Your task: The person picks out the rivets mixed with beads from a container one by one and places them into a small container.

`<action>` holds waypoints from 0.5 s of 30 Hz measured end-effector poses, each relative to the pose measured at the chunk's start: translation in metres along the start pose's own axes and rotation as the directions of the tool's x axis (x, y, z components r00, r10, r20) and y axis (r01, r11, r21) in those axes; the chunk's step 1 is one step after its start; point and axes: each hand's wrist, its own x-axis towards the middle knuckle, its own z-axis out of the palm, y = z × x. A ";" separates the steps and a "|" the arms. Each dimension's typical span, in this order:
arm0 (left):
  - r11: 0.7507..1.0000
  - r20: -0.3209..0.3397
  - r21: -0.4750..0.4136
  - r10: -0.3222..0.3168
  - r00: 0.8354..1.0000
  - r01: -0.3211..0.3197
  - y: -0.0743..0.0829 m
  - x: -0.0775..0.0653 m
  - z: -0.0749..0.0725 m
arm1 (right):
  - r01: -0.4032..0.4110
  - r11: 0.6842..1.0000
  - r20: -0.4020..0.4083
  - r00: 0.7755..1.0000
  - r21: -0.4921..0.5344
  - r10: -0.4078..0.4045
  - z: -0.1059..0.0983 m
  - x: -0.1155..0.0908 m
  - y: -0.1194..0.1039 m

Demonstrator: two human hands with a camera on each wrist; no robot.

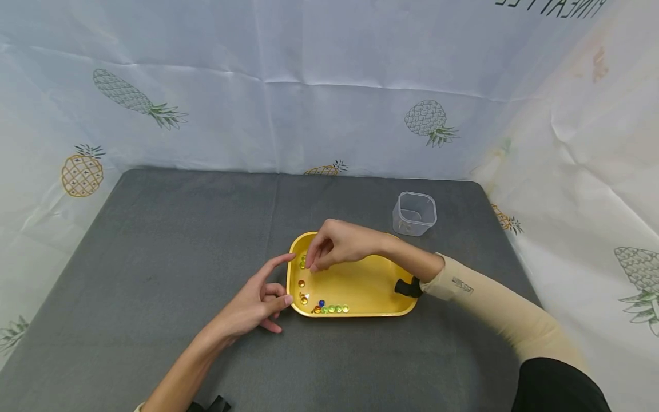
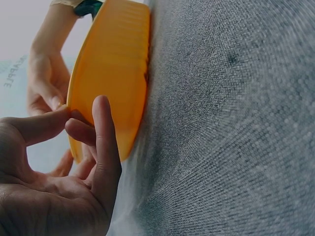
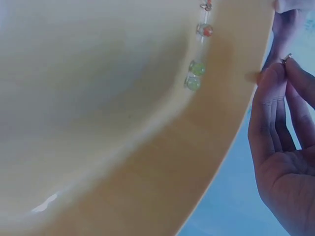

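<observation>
A shallow yellow tray (image 1: 360, 280) lies on the grey table, with small glass marbles along its left end and near edge. Inside are green marbles (image 1: 338, 309), a blue marble (image 1: 321, 303) and several orange marbles (image 1: 301, 283). My left hand (image 1: 257, 300) rests its index finger and thumb, spread apart, on the tray's left rim. Over the left end, my right hand (image 1: 337, 246) pinches a small shiny piece (image 3: 286, 59) between thumb and finger. Fingertips hide most of that piece, so its exact kind is unclear.
Behind the tray at the right stands a clear plastic tub (image 1: 414, 214). A white sheet with pineapple prints (image 1: 334, 86) hangs behind the grey tabletop (image 1: 180, 240) and along its sides. The right forearm crosses above the tray's right end.
</observation>
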 end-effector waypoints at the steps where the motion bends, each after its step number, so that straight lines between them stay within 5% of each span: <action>1: 1.000 0.001 0.002 0.000 1.000 0.000 0.000 0.000 0.000 | 0.002 1.000 -0.006 1.000 0.003 -0.002 -0.001 -0.001 0.000; 15: 0.999 -0.014 -0.008 -0.043 0.999 0.043 -0.001 0.002 0.000 | 0.000 0.999 -0.113 0.994 0.051 0.005 -0.016 -0.016 -0.004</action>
